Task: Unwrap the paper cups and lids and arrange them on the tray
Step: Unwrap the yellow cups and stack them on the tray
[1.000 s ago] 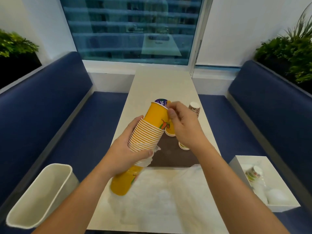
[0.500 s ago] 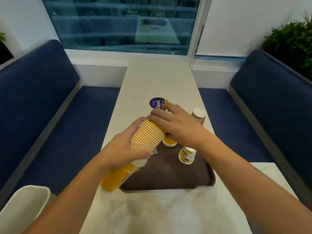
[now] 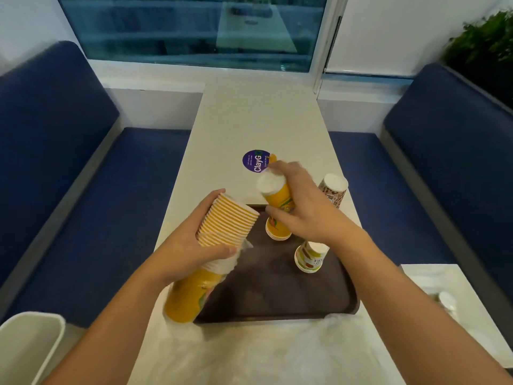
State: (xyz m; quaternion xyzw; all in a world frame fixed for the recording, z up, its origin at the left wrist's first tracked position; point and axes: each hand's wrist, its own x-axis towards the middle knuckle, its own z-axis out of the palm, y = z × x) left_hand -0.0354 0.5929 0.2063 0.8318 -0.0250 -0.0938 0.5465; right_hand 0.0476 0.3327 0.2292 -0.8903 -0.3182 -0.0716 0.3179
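Since the view a sec ago, when the R hand was only pinching the top cup of the stack, one cup has come free. Far left, a white bin sits low beside the worktop. Next, the L hand wraps its fingers round the yellow cup stack, held tilted w/ its bare rims toward the tray. The stack's lower part sits inside the plastic wrap, which trails over the near worktop.

Centre: the brown tray lies on the worktop, & a short pile of yellow cups stands upside down near its far edge. Just above that pile the R hand grasps a single yellow cup, white end up, fingers curled round its side. The hand is motion-blurred, so exact finger placement can't be told. Behind it, a purple sticker on the worktop.

Right of the pile, a green-print cup stands inverted on the tray. A brown-print cup stands farther back, at or just past the tray's far right corner, can't tell which. Far right, a white box, contents blurred.

Meaning: the peel-off worked, & the cup looks abt to go onto the pile. Most of the stack remains in the L hand & no lids show on the tray, so the task is prob early-to-mid
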